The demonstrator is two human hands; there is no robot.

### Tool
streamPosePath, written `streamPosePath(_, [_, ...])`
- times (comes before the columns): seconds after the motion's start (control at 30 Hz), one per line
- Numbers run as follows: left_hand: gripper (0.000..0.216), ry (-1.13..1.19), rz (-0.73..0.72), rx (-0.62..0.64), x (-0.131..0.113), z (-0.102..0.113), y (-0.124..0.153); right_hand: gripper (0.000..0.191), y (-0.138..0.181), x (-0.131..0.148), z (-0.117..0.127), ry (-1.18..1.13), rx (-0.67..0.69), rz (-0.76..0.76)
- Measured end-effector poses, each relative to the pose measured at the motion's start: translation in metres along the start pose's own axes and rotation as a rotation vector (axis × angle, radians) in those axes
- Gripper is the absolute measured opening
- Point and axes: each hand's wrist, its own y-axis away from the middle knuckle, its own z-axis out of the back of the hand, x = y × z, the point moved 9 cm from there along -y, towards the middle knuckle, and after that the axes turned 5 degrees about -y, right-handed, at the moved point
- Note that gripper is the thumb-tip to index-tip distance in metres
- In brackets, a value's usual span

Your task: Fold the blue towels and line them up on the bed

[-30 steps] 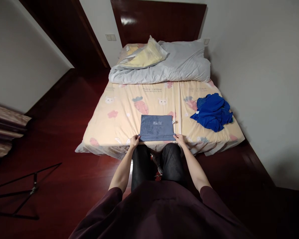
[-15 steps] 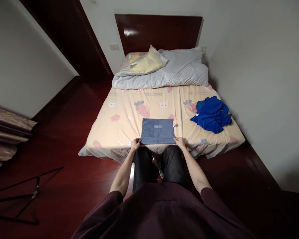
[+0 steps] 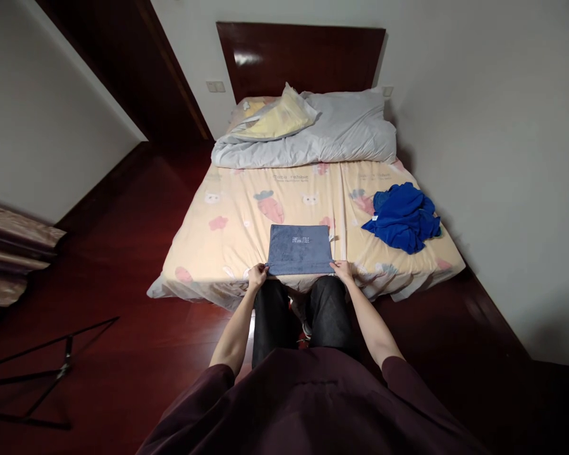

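A grey-blue towel (image 3: 298,249) with pale lettering lies flat at the front edge of the bed, its lettering upside down to me. A small white tag sticks out on its right side. My left hand (image 3: 258,275) pinches the towel's near left corner. At the near right corner, my right hand (image 3: 342,270) is closed on the towel in the same way. The towel's near edge is stretched straight between both hands, with a folded band along it. To the right, a crumpled bright blue cloth (image 3: 403,218) rests on the bed.
The bed (image 3: 237,221) has a printed yellow sheet. A grey quilt (image 3: 355,129) and a yellow bundle (image 3: 282,117) lie by the dark headboard (image 3: 308,60). Black tripod legs (image 3: 33,379) stand on the floor at left, near a curtain (image 3: 16,262).
Both hands keep their hold on the towel's near corners, and the towel stays in place. Only a slight shift of the camera shows.
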Motion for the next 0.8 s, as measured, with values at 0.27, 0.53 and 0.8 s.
streamPosePath(0.27, [0.042, -0.067, -0.368, -0.057, -0.048, 0.002, 0.008, 0.035, 0.015, 0.043, -0.002, 0.217, -0.073, 0.246])
streamPosePath(0.53, [0.064, -0.308, -0.560, 0.187, -0.050, -0.045, 0.024, 0.048, 0.049, 0.054, -0.051, 0.429, 0.294, 0.480])
streamPosePath(0.8, [0.079, -0.451, -0.493, 0.160, -0.048, -0.058, 0.027, 0.054, 0.048, 0.044, -0.056, 0.443, 0.216, 0.459])
